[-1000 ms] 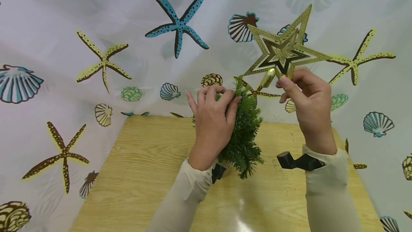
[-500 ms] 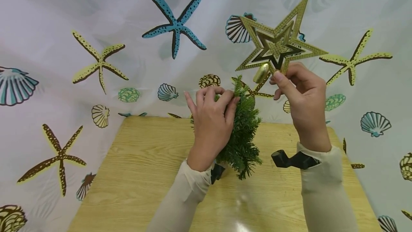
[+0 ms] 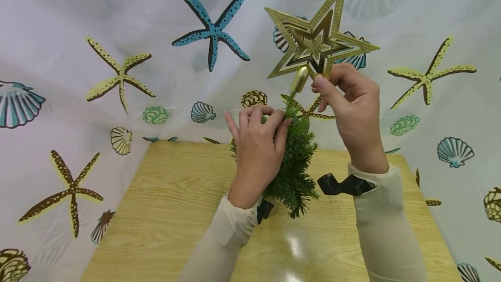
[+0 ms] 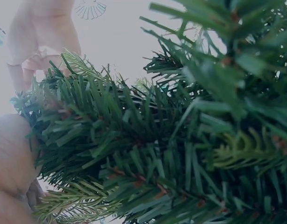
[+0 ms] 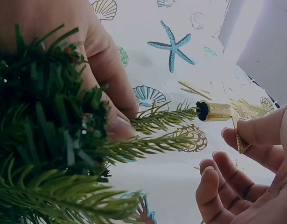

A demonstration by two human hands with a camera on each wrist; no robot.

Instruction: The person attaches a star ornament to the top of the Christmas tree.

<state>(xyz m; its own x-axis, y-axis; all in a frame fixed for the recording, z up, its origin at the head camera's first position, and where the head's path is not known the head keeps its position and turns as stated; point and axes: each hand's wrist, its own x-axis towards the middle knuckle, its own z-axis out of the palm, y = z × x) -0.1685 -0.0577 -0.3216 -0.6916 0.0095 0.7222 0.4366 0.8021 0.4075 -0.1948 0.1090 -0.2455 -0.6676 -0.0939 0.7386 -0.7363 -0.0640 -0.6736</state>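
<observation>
A gold star tree topper [image 3: 314, 48] is pinched by one lower point between the thumb and fingers of my right hand [image 3: 355, 110]. Its hollow gold socket [image 5: 218, 112] faces the tree; in the right wrist view the tip of the top twig [image 5: 164, 118] is at the dark mouth. My left hand [image 3: 256, 151] pinches the top of a small artificial Christmas tree [image 3: 295, 169] just below that tip. Needles fill most of the left wrist view, where the tree [image 4: 134, 140] hides part of the left fingers. The tree's base is hidden in the head view.
Underneath lies a light wood-grain table [image 3: 176, 195]. A white curtain [image 3: 164, 3] printed with starfish and shells surrounds it at the back and sides. Black wrist mounts [image 3: 344, 185] sit on the sleeves.
My right hand has carried the star left and upward, from right of the tree to above its tip, bringing the socket to the top twig. My left hand has stayed in place.
</observation>
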